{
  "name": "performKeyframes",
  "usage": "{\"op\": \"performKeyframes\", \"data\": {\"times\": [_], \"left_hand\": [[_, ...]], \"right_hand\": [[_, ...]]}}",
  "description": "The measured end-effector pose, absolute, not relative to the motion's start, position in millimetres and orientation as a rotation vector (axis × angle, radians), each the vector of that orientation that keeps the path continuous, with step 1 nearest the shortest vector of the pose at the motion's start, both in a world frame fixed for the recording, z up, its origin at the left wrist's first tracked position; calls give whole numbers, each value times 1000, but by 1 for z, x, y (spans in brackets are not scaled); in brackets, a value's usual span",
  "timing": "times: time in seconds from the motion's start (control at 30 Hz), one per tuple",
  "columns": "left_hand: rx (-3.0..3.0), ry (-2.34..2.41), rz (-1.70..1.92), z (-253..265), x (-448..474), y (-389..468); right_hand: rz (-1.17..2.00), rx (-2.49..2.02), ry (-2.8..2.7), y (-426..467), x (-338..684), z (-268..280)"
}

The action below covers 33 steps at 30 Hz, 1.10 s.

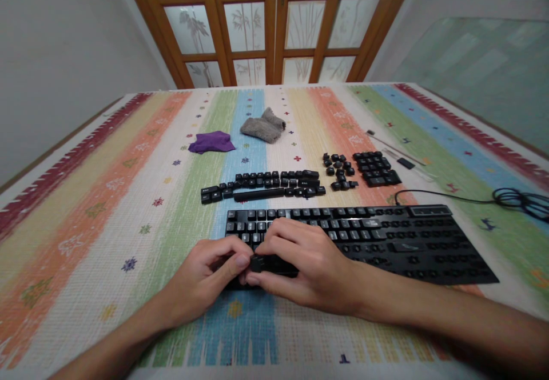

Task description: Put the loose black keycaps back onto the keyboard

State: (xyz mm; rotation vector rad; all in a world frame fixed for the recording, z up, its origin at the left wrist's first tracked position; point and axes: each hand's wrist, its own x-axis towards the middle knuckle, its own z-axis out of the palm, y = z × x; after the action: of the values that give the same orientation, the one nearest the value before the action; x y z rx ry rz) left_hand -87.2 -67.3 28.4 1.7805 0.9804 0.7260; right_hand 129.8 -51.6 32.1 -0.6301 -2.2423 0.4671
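A black keyboard [386,237] lies on the striped tablecloth in front of me, many keycaps gone from its right half. Both hands are over its left front corner. My left hand [206,277] and my right hand [300,263] pinch a small black keycap [257,263] between their fingertips, right at the keyboard's front edge. Rows of loose black keycaps [266,184] lie just behind the keyboard, with a smaller scatter [339,170] and a neat block of keycaps [376,168] to the right of them.
A purple cloth [211,142] and a grey cloth [263,126] lie farther back. Thin tools [398,154] rest at the right. The keyboard's cable [514,198] coils toward the right edge. Wooden glazed doors stand behind the table.
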Motion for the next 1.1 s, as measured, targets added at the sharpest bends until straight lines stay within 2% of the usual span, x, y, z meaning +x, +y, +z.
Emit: {"op": "performKeyframes", "data": {"times": [0.17,0.67,1.1], "left_hand": [[1804,959,784,33,-86,-67],[2133,948,1144,21,-85,-69],[2299,924,1163,17,-85,-66]], "right_hand": [[532,-637,-2296,-47,133,31],[1023,-699,-2177,-42,132,27],[992,-728,-2252,-43,132,29]]}}
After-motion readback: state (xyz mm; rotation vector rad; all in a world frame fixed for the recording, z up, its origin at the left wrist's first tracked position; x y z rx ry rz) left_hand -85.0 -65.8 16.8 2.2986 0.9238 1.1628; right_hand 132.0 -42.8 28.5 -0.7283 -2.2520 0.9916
